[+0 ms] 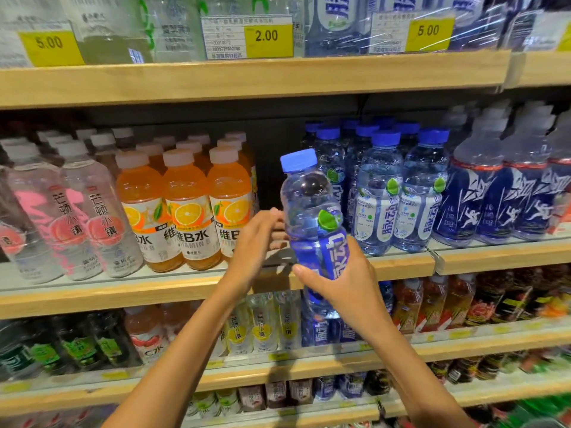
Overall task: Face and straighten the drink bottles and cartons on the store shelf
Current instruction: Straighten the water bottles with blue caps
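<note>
Right hand (343, 282) wraps the blue-capped bottle (309, 205), left hand (259, 242) curled at its side (gripping? can't tell), just off the front edge of the shelf (401, 264), so mid-facing, I'd say, and next it needs its label turned forward and setting in the gap.

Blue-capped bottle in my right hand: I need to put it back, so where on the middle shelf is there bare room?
One free patch: the gap between the orange bottles and the blue-capped bottles, behind the left hand. Everywhere else the middle shelf is packed row to row.
</note>
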The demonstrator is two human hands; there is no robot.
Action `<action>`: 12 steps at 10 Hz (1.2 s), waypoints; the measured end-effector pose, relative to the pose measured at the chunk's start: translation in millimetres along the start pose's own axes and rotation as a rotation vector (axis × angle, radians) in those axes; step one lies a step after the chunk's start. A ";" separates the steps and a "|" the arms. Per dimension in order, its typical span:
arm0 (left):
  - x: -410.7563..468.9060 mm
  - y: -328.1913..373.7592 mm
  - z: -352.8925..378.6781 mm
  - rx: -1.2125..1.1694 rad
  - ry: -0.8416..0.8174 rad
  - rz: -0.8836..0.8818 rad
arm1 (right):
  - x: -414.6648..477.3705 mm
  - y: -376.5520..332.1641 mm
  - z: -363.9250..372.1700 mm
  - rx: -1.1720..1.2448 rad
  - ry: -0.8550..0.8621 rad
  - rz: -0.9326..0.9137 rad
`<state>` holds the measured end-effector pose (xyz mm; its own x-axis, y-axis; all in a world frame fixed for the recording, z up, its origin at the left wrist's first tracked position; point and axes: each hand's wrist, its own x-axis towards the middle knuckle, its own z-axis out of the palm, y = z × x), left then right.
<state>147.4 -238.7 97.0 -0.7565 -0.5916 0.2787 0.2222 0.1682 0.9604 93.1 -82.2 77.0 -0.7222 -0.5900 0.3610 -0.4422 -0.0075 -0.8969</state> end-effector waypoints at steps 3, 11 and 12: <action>-6.1 -49.6 -7.9 1.320 -0.153 0.724 | 38.0 24.4 -2.7 -0.109 0.359 -0.032; 2.5 -70.7 -12.8 1.461 -0.214 0.855 | 35.1 61.2 5.8 -0.341 0.505 -0.184; 2.7 -70.7 -12.9 1.456 -0.217 0.854 | 42.1 62.3 9.1 -0.391 0.505 -0.170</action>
<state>137.6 -262.3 29.8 -0.8206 0.1333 0.5558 -0.0323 0.9601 -0.2778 40.0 -114.9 34.0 -0.7441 -0.1544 0.6499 -0.6636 0.2828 -0.6926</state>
